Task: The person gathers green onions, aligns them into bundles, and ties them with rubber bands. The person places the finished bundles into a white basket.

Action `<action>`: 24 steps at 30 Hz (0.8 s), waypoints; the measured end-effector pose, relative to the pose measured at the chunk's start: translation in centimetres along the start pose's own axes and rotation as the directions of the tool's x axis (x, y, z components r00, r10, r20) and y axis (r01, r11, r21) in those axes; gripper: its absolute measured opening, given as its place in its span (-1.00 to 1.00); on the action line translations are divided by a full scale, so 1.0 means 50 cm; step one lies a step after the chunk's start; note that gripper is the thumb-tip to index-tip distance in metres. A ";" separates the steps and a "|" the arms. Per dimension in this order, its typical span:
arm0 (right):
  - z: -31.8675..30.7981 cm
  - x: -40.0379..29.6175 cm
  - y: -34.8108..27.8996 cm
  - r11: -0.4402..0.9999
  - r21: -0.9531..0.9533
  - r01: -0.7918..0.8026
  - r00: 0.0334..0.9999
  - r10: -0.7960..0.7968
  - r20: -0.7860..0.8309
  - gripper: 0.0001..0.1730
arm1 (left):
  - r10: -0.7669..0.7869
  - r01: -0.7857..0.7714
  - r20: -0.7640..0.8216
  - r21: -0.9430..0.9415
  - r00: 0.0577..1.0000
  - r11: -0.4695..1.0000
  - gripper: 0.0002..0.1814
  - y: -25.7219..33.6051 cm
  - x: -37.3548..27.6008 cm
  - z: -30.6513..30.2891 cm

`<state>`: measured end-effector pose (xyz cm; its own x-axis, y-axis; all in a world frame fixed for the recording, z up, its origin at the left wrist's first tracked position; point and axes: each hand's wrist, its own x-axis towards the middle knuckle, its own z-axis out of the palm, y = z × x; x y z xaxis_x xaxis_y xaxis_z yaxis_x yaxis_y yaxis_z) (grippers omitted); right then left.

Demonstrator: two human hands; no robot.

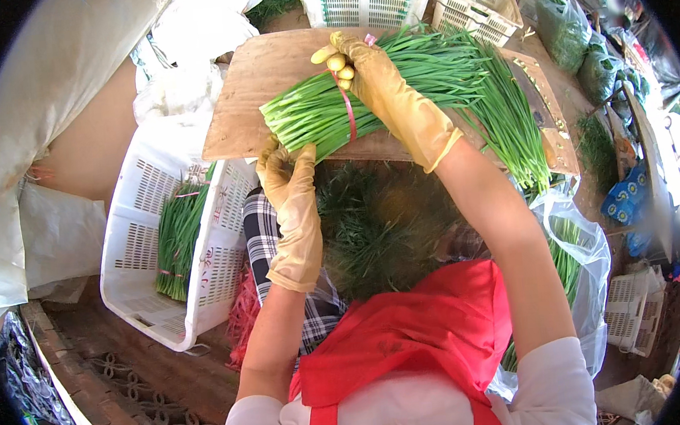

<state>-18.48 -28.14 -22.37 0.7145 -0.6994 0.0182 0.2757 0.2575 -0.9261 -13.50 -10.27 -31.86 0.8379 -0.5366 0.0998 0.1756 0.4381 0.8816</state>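
Note:
A thick bundle of green garlic chives point(320, 109) lies across a wooden board point(241, 94), its pale cut ends facing left. Round it runs a pink tie band point(349, 113). My right hand point(352, 61), in a yellow rubber glove, rests over the far side of the bundle. Its curled fingers close where the band comes up. My left hand point(286, 172), gloved alike, is at the near corner of the cut ends, by the board's front edge. Its thumb and fingers are bent close together; whether they pinch a stalk is hidden.
Left of my knee, a white plastic crate point(137, 228) holds tied chive bundles point(183, 237). Loose chives point(506, 121) hang over the board's right end, above a clear plastic bag point(590, 270). Pink ties point(245, 322) hang beside the crate. More crates point(368, 0) stand behind the board.

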 end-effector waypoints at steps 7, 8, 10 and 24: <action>-0.003 -0.009 0.009 1.000 0.008 -0.007 1.000 0.007 -0.006 -0.56 | 0.060 -0.063 -0.065 -0.034 0.996 0.997 -0.78 -0.045 0.000 0.008; -0.010 -0.006 0.010 1.000 0.010 0.006 1.000 -0.006 0.013 -0.55 | 0.055 -0.059 -0.071 -0.047 0.996 0.997 -0.78 -0.040 0.002 0.016; -0.008 -0.011 0.008 1.000 0.011 0.000 1.000 -0.001 0.016 -0.56 | 0.038 -0.044 -0.086 -0.065 0.996 0.997 -0.79 -0.027 0.000 0.025; -0.017 -0.040 0.012 0.996 0.070 0.057 0.997 -0.060 0.041 -0.56 | 0.249 -0.702 0.664 0.702 0.705 0.118 -0.69 0.220 0.099 0.038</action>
<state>-20.29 -27.13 -23.28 0.7221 -0.6860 0.0893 0.3605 0.2631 -0.8949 -8.41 -9.48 -20.78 0.2916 -0.7481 0.5961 -0.9306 -0.0777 0.3578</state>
